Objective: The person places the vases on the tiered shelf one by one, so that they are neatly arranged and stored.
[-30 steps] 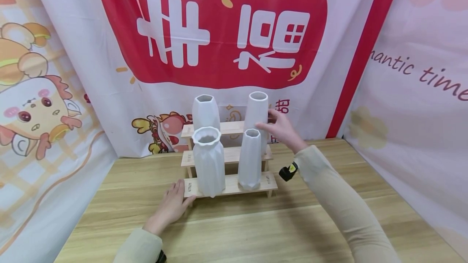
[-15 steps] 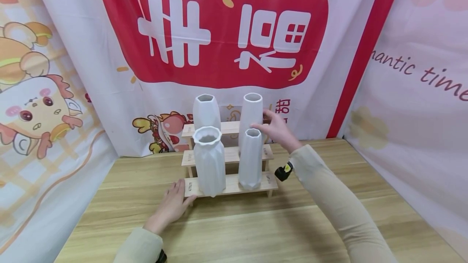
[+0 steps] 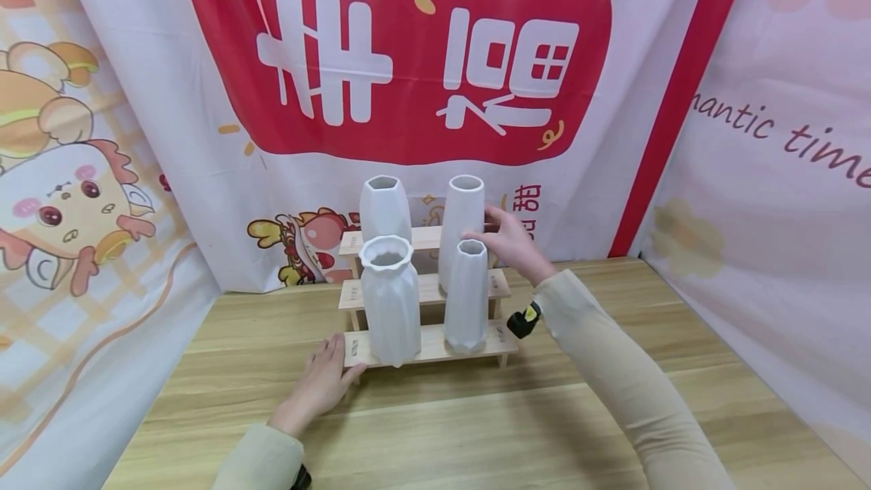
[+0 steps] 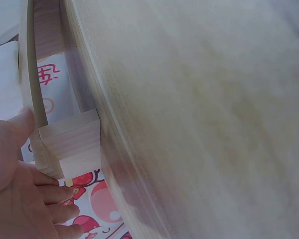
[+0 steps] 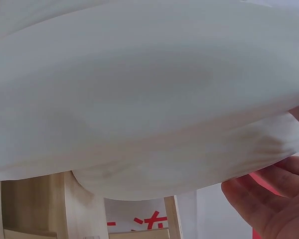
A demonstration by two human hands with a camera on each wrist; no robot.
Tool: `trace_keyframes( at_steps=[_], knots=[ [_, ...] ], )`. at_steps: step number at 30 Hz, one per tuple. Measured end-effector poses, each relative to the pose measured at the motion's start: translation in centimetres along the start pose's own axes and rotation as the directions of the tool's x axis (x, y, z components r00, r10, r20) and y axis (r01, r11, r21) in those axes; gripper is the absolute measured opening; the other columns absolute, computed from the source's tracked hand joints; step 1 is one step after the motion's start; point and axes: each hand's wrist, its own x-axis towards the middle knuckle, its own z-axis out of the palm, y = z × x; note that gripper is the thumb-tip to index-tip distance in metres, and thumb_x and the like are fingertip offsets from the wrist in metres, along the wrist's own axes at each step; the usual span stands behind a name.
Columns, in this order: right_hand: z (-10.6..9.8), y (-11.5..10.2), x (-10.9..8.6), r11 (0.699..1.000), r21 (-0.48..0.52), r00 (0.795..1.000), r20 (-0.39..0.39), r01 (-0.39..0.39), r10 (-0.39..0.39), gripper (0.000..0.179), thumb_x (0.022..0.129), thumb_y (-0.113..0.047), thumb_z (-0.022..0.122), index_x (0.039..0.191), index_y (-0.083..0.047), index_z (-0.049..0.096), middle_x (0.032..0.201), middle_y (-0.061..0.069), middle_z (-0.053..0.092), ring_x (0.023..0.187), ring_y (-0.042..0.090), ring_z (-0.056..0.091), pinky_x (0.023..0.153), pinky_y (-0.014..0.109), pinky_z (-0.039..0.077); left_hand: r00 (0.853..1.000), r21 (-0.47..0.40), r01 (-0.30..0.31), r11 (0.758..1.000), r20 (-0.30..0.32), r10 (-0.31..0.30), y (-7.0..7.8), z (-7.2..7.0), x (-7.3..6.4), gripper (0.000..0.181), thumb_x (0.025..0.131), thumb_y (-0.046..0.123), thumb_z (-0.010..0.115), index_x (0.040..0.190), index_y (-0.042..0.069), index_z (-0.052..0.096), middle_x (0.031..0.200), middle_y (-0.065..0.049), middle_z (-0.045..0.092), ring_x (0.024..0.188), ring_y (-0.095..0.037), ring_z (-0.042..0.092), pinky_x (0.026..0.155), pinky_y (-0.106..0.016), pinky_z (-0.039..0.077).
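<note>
A pale wooden three-tier stand (image 3: 432,343) holds several white vases. My left hand (image 3: 316,384) grips the left end of its lowest board, thumb along the front edge and fingers at the end; the left wrist view shows the thumb (image 4: 21,124) against the board. At the middle tier my right hand (image 3: 512,240) holds the tall round-mouthed vase (image 3: 461,218) from its right side, thumb in front and fingers partly hidden behind. A slim vase (image 3: 466,297) stands before it on the lowest tier. Left of that is a ruffled-rim vase (image 3: 391,308), with a faceted vase (image 3: 384,210) behind.
The stand sits on a wood-grain table (image 3: 435,429). Behind it hangs a white cloth with a large red printed patch (image 3: 408,97); printed cloths also hang at both sides. The slim front vase is close to the right hand's thumb.
My right hand and the tall vase have moved left, and the vase now stands more upright with its base further left. The left hand has stayed on the stand.
</note>
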Motion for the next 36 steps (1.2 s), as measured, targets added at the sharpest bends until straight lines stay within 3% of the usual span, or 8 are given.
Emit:
trace_keyframes(
  at_steps=[18,36],
  knots=[
    [-0.12,-0.04,0.11,1.0,-0.012,0.999,0.026,-0.028,0.028,0.064,0.077,-0.031,0.075,0.132,-0.014,0.048,0.117,0.006,0.056,0.101,0.024,0.056,0.084,0.039,0.049,1.0,-0.001,-0.004,1.0,-0.003,0.004,0.1,0.03,-0.06,0.073,0.096,0.035,0.047,0.138,-0.016,0.016,0.142,-0.035,0.018,0.13,-0.049,0.015,0.105,-0.058,0.013],
    [-0.31,0.29,-0.08,1.0,-0.009,0.999,0.047,-0.008,0.008,0.065,0.079,-0.037,0.072,0.135,-0.016,0.046,0.121,0.003,0.056,0.104,0.02,0.055,0.089,0.037,0.046,1.0,-0.008,-0.008,1.0,0.004,0.008,0.04,-0.16,-0.01,0.074,0.096,0.035,0.047,0.138,-0.017,0.015,0.142,-0.035,0.017,0.13,-0.05,0.014,0.104,-0.059,0.012]
  ],
)
